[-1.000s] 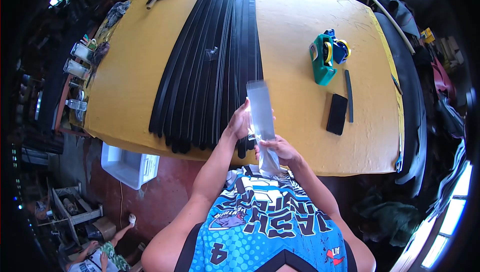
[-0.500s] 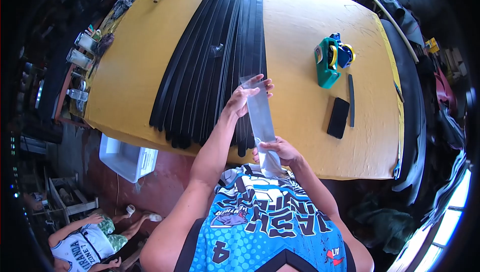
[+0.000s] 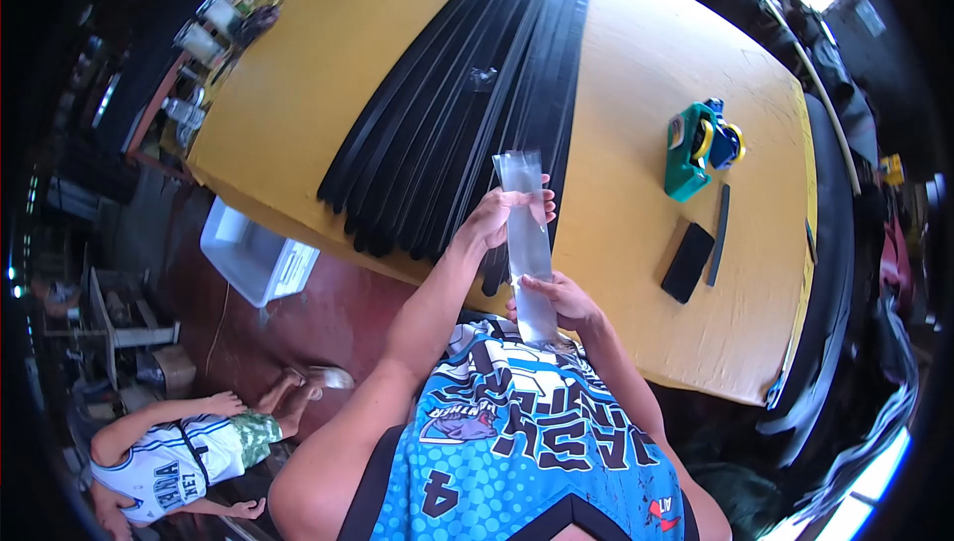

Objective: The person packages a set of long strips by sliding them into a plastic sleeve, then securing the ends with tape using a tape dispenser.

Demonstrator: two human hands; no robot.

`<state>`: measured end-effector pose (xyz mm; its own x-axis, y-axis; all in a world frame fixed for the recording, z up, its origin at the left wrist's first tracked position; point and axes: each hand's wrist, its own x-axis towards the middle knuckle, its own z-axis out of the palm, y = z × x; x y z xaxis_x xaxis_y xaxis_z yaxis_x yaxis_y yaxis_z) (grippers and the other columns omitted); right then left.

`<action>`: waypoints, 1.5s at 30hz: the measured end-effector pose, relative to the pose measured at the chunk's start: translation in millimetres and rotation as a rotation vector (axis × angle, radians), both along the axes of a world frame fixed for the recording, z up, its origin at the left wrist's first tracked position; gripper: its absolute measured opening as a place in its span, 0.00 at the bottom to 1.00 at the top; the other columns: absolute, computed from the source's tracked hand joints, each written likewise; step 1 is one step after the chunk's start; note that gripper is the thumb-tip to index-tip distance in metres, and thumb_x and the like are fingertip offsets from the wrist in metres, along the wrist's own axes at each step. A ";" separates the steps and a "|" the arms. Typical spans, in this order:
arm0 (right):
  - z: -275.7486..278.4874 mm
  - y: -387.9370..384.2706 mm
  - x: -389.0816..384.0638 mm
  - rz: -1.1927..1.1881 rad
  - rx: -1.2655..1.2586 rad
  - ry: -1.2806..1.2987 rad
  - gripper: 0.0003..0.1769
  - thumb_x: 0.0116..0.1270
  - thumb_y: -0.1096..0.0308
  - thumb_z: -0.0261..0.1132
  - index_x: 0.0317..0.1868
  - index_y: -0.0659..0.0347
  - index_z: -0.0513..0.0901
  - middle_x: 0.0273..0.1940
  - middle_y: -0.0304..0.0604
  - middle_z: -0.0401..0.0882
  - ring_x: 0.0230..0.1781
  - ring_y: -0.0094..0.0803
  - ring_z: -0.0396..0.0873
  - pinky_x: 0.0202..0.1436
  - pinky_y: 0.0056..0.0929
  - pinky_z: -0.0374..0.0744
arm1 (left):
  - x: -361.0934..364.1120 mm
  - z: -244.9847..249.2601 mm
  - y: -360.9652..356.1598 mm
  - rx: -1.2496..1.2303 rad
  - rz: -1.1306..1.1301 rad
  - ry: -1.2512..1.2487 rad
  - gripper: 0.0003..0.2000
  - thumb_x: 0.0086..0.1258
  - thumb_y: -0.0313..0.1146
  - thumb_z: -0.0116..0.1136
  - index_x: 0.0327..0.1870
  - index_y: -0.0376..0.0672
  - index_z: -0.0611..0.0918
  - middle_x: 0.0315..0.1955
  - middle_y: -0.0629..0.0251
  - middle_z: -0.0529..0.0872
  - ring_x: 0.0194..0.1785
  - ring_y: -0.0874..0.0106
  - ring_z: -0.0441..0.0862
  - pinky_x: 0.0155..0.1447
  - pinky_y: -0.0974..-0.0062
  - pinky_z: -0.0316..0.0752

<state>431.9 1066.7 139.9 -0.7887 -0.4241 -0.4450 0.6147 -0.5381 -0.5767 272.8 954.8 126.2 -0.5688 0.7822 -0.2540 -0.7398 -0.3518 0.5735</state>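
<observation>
A clear plastic sleeve (image 3: 531, 243) is held upright in front of my chest, over the table's near edge. My left hand (image 3: 512, 213) grips its upper part, with fingers wrapped around the side. Lower down, my right hand (image 3: 558, 301) pinches it between thumb and fingers. Behind the sleeve, many long black strips (image 3: 447, 114) lie fanned out on the yellow table (image 3: 288, 94). A small clear scrap (image 3: 483, 79) rests on the strips.
To the right are a green tape dispenser (image 3: 686, 158), a blue one (image 3: 733, 144), a black phone (image 3: 688, 262) and a short dark strip (image 3: 718, 235). A white bin (image 3: 260, 251) stands below the table's left edge. Another person (image 3: 189, 457) is at the lower left.
My view has turned, so the table appears tilted. The sleeve is now straighter and more upright, still in both my hands. The other person's arm and legs have shifted.
</observation>
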 end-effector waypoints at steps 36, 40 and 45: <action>-5.5 -3.3 -6.5 -0.047 -0.052 0.037 0.15 0.70 0.67 0.55 0.53 0.68 0.70 0.42 0.50 0.81 0.44 0.39 0.81 0.47 0.37 0.81 | 41.5 11.4 -11.3 -0.165 -0.217 0.044 0.23 0.70 0.37 0.47 0.62 0.31 0.66 0.53 0.45 0.76 0.57 0.55 0.75 0.63 0.60 0.70; -10.3 -3.4 -7.8 0.010 -0.041 0.086 0.16 0.70 0.68 0.55 0.53 0.68 0.70 0.40 0.50 0.81 0.41 0.37 0.82 0.46 0.36 0.81 | 30.2 19.8 -11.0 -0.080 -0.096 0.041 0.23 0.68 0.33 0.50 0.62 0.33 0.66 0.52 0.47 0.77 0.57 0.56 0.76 0.62 0.59 0.70; 2.1 -3.1 -14.3 0.019 -0.033 0.083 0.18 0.69 0.69 0.56 0.55 0.68 0.68 0.40 0.50 0.80 0.41 0.37 0.81 0.46 0.37 0.81 | 5.5 27.1 -3.9 -0.035 0.013 0.089 0.21 0.67 0.27 0.49 0.61 0.36 0.67 0.46 0.52 0.79 0.51 0.59 0.80 0.58 0.61 0.76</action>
<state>417.7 1063.6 142.0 -0.8141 -0.4525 -0.3640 0.5757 -0.5465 -0.6082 278.3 950.9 153.2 -0.6004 0.7663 -0.2286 -0.6808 -0.3398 0.6489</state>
